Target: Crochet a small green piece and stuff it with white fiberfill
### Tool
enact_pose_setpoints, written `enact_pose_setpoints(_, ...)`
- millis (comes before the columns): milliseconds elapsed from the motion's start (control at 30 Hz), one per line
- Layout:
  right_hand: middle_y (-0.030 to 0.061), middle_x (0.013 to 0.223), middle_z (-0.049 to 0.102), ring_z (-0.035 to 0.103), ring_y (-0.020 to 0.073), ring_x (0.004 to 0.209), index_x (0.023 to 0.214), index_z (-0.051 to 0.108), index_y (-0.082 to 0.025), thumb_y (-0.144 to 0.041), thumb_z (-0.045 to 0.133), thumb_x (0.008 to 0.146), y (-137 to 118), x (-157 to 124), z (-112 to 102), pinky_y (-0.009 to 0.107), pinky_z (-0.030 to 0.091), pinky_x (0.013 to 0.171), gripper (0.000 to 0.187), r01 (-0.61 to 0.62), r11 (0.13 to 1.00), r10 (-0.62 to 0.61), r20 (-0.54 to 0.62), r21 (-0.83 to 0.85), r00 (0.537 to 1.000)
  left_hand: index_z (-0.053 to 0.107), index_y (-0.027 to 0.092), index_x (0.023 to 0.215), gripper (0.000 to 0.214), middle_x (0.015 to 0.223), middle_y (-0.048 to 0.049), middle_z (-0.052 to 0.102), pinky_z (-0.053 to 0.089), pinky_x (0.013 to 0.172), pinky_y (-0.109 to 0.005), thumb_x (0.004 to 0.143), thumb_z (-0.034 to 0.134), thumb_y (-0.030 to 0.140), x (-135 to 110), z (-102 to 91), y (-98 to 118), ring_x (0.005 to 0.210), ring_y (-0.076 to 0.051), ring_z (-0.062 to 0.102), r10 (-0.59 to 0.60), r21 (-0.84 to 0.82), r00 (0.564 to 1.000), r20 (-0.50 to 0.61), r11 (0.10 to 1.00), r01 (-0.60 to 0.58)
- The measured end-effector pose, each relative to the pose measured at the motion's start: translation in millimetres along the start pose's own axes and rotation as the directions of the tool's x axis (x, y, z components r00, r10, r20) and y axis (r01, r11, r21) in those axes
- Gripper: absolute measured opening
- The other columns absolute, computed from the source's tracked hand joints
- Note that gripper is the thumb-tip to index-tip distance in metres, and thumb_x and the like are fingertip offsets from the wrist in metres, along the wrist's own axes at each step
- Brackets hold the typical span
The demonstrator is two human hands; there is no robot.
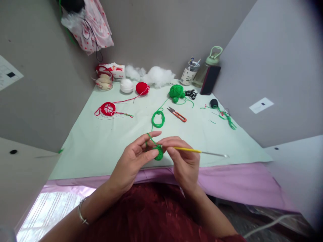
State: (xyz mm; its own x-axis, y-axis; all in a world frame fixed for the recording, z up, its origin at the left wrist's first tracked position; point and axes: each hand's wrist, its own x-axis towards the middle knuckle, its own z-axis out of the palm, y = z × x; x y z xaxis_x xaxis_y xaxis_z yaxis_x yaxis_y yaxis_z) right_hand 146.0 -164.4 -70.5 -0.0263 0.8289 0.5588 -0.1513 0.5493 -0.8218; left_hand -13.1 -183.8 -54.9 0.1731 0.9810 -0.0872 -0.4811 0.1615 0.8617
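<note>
Between the thumb and fingers of my left hand is a small round green crochet piece. Green yarn loops over the raised index finger and runs back to a loose green coil on the table. My right hand is closed around a crochet hook with a yellow handle; its bare metal end points right. The hook's working tip meets the top of the green piece, mostly hidden by my fingers. Behind the coil lies a green yarn ball.
Orange-handled thread snips lie right of the coil. A red yarn ball, white yarn ball and red coil sit left. White stuffing, a pen cup, a phone and a bottle stand along the back.
</note>
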Motion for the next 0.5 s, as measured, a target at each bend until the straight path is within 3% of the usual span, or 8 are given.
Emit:
enact_pose_setpoints(100,0.0048,0.102,0.08,0.078,0.0197,0.095,0.115,0.08,-0.029,-0.015,0.067,0.102,1,-8,2,0.035,0.066,0.079,0.023,0.16,0.956,-0.161,0.015,-0.246,0.987,0.078,0.029,0.13,0.047,0.095,0.0002,0.072,0.053,0.088,-0.025,0.085,0.09,0.025,0,1.8,-4,0.093,-0.014,0.065,0.032,0.023,0.998,-0.054,0.999,-0.031)
enact_pose_setpoints(167,0.0068,0.113,0.08,0.078,0.0207,0.099,0.124,0.079,-0.031,-0.011,0.067,0.101,3,-14,1,0.036,0.067,0.079,0.032,0.296,0.858,-0.286,0.088,-0.419,0.954,0.077,0.028,0.132,0.05,0.094,0.0004,0.073,0.053,0.09,-0.025,0.084,0.091,0.025,1,2.8,-4,0.093,-0.014,0.067,0.016,-0.018,0.997,-0.075,1.0,-0.018)
enact_pose_setpoints(233,0.0084,0.121,0.078,0.077,0.0218,0.103,0.128,0.078,-0.031,-0.011,0.068,0.1,5,-17,-2,0.037,0.067,0.081,0.036,0.381,0.778,-0.357,0.147,-0.5,0.922,0.077,0.026,0.133,0.051,0.094,-0.0005,0.075,0.052,0.091,-0.024,0.083,0.091,0.025,3,2.5,-2,0.093,-0.013,0.067,-0.06,-0.094,0.996,-0.059,0.994,0.055)
enact_pose_setpoints(267,0.0085,0.12,0.078,0.076,0.022,0.103,0.127,0.078,-0.031,-0.012,0.069,0.1,5,-16,-3,0.038,0.067,0.082,0.035,0.375,0.786,-0.355,0.139,-0.491,0.925,0.078,0.024,0.132,0.051,0.093,-0.0011,0.075,0.052,0.09,-0.024,0.082,0.092,0.026,4,1.5,-1,0.092,-0.013,0.067,-0.114,-0.136,0.993,-0.038,0.985,0.108)
enact_pose_setpoints(333,0.0066,0.108,0.08,0.076,0.0203,0.093,0.119,0.081,-0.031,-0.015,0.067,0.101,6,-11,-5,0.036,0.065,0.078,0.028,0.257,0.888,-0.269,0.023,-0.381,0.963,0.08,0.021,0.128,0.05,0.092,-0.002,0.075,0.052,0.088,-0.023,0.081,0.092,0.028,7,-1.7,2,0.088,-0.012,0.066,-0.204,-0.2,0.979,0.004,0.959,0.201)
enact_pose_setpoints(400,0.0035,0.092,0.078,0.071,0.0167,0.076,0.108,0.083,-0.029,-0.021,0.066,0.103,5,-4,-6,0.033,0.062,0.069,0.019,0.059,0.986,-0.076,-0.104,-0.158,0.992,0.082,0.02,0.124,0.047,0.088,-0.0014,0.073,0.051,0.086,-0.022,0.08,0.092,0.03,8,-4.6,4,0.083,-0.011,0.065,-0.23,-0.229,0.973,0.012,0.947,0.227)
enact_pose_setpoints(500,0.0011,0.086,0.077,0.065,0.0126,0.063,0.098,0.083,-0.028,-0.03,0.07,0.102,4,4,-4,0.028,0.057,0.059,0.013,-0.126,0.979,0.14,-0.084,0.16,0.987,0.084,0.022,0.122,0.042,0.087,-0.0006,0.072,0.051,0.086,-0.022,0.081,0.091,0.029,9,-4.7,5,0.085,-0.012,0.066,-0.181,-0.195,0.983,0.015,0.964,0.18)
